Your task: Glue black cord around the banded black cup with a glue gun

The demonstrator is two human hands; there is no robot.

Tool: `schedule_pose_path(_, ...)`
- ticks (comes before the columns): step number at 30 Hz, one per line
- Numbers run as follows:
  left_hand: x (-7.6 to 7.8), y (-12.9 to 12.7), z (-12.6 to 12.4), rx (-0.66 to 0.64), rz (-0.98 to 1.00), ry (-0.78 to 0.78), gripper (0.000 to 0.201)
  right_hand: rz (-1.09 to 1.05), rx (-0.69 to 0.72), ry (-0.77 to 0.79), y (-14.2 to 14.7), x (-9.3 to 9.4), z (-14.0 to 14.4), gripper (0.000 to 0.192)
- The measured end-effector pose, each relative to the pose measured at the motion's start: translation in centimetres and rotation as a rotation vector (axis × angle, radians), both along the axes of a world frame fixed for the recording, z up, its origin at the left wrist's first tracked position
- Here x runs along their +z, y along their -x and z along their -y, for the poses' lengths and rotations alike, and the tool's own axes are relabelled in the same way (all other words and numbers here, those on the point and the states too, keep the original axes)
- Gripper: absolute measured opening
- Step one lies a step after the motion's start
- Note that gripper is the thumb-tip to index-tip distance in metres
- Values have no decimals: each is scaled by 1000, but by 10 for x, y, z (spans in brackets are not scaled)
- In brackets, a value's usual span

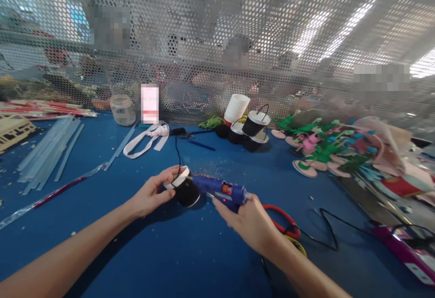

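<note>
My left hand (156,194) is closed around the white rim of a small paper cup (187,193) whose side is wrapped in black yarn. The cup is tilted, its white rim toward my left fingers. A black strand (178,153) runs from it up to a dark bundle on the table. My right hand (248,218) grips a blue hot glue gun (217,186), a small red light showing on its handle. The gun's nozzle points left and meets or nearly meets the cup near the rim; exact contact I cannot tell.
Black-wrapped cups (255,123) and a white cup stack (237,108) stand at the back. Pale glue sticks (50,153), a jar (123,110) and white ribbon (146,140) lie left. Red-handled scissors (283,218), a purple power strip (404,255) and green craft pieces (316,153) are right.
</note>
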State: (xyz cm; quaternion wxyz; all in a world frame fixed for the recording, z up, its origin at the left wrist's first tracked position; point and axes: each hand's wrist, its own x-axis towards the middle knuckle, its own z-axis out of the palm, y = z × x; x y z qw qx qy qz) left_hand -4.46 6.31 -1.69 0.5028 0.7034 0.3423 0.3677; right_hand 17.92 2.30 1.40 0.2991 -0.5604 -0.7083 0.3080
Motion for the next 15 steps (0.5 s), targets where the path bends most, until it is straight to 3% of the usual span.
schedule_pose_path(9,1,0,0,-9,-16,-10,15,-29,-27,70,-1,-3,-1,20)
schedule_pose_path(15,1,0,0,-5,-12,-10,17,-39,12,30,-1,1,-1,18)
